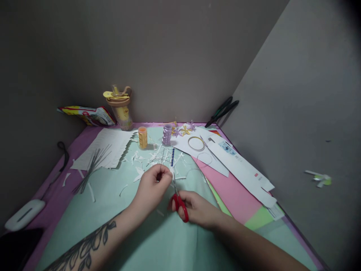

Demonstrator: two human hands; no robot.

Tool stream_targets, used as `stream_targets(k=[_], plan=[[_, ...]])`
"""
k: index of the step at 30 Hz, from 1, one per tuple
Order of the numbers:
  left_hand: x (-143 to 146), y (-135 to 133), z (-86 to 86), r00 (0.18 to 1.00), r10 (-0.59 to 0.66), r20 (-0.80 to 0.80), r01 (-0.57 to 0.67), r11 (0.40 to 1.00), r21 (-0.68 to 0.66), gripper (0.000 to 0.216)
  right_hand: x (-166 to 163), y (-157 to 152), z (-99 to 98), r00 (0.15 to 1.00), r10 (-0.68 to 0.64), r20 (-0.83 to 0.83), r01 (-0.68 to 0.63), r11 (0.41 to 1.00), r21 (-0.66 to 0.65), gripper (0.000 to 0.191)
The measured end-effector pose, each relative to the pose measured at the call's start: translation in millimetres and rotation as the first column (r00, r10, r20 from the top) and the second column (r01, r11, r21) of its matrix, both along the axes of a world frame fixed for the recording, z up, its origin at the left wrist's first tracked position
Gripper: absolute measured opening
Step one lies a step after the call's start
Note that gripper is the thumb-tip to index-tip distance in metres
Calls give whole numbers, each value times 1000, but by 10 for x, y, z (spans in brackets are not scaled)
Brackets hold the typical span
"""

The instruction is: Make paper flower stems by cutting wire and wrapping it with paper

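My left hand [154, 183] is closed in a pinch, with a small white paper piece [172, 170] showing at its fingertips. A thin grey wire [163, 155] sticks up just behind that hand; whether the fingers hold it too is hard to tell. Fingers of my right hand [194, 207] are in the handles of red-handled scissors [180, 207], whose blades point away from me, right beside the left fingertips. A dark blue patterned strip [172, 157] lies just beyond the blades. White paper scraps [152, 160] are scattered past both hands.
Left are a bundle of grey wires [94, 165], white paper [105, 143] and a white device [25, 214]. Behind stand orange [143, 138] and purple [167, 134] spools and a yellow cup [122, 113]. Right lie a wire coil [196, 143], pink sheet [225, 188] and black-handled pliers [222, 111].
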State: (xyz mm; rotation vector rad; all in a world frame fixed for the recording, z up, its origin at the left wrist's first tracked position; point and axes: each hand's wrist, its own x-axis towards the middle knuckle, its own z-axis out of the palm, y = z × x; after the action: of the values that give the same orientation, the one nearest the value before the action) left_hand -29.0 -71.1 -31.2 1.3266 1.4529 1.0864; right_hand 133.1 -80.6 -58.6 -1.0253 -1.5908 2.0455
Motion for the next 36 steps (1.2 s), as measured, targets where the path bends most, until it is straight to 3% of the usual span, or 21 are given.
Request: stream_targets(k=[17,36], plan=[[-8,-7,-2,1000,-11,-5,11,1000,-6,11,-3,7,-21,1000,-1,-8,1,1000,-4,17],[-2,-12,11,994,-23,107,29,998,-53,15,5,-11,-66,999,-9,-34,11,999,50,22]])
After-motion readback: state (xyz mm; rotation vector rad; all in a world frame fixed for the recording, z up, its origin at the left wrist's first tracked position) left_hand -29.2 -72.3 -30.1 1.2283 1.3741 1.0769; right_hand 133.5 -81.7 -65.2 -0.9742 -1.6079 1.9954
